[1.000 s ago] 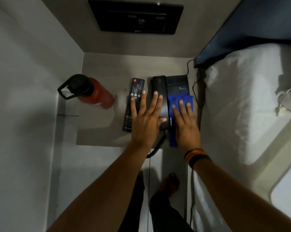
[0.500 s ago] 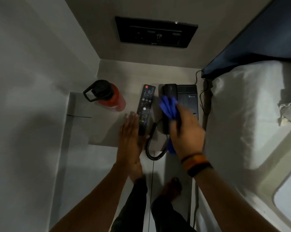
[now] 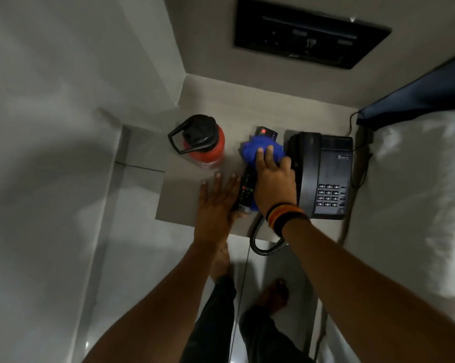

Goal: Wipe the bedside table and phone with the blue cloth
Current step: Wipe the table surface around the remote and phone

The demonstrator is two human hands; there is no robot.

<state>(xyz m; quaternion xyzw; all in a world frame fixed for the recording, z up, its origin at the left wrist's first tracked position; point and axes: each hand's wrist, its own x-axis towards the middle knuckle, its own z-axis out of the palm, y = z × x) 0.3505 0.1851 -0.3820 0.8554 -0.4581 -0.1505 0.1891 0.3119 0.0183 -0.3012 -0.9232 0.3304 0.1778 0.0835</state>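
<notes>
Risk: your right hand [image 3: 272, 179] presses the blue cloth [image 3: 258, 150] onto the remote [image 3: 247, 189]; a hard sweep could skid it off the bedside table [image 3: 195, 184] or into the red bottle [image 3: 205, 145].
Cloth: bunched under your right fingers [image 3: 260, 155], curled over it, just left of the phone [image 3: 323, 174].
Left hand [image 3: 216, 205]: flat, fingers spread, holding nothing, touching the remote's near end.

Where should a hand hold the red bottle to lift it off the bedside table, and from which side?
Take the red bottle by the black loop handle on its lid. The loop sticks out to the left, away from the remote and the right hand with the blue cloth. Coming from above and the left looks easiest, since that side is free.
</notes>
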